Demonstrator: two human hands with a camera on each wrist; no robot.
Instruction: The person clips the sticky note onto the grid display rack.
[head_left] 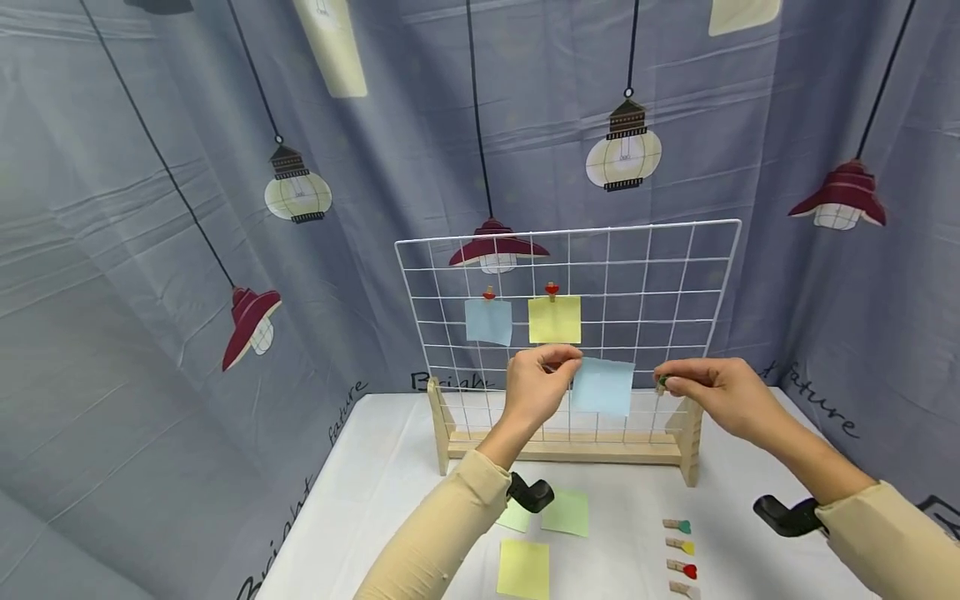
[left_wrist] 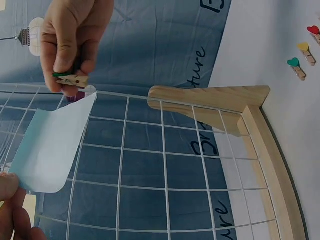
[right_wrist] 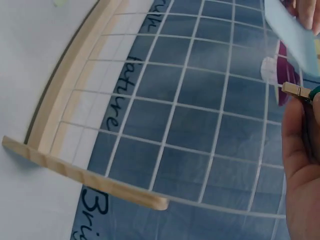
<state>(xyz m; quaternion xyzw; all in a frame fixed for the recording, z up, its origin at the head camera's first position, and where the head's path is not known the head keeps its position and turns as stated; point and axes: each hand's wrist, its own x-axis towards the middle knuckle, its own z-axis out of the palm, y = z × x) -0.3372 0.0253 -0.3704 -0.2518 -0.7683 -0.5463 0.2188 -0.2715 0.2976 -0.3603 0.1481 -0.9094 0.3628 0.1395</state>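
In the head view my left hand (head_left: 542,385) pinches a blue sticky note (head_left: 602,387) by its upper left corner, in front of a white wire grid (head_left: 637,293). To the right of the note, my right hand (head_left: 723,398) holds a small wooden clothespin (right_wrist: 296,90) with a green end between thumb and fingers. The clothespin is apart from the note. Higher on the grid hang another blue note (head_left: 488,322) and a yellow note (head_left: 555,322), each under a clothespin with a red heart.
Wooden feet and a bar (head_left: 600,451) hold the grid upright on a white table (head_left: 390,442). Green notes (head_left: 566,512) and a yellow note (head_left: 523,569) lie in front. Several heart clothespins (head_left: 681,547) form a column at right. A lamp-print curtain (head_left: 420,125) surrounds the table.
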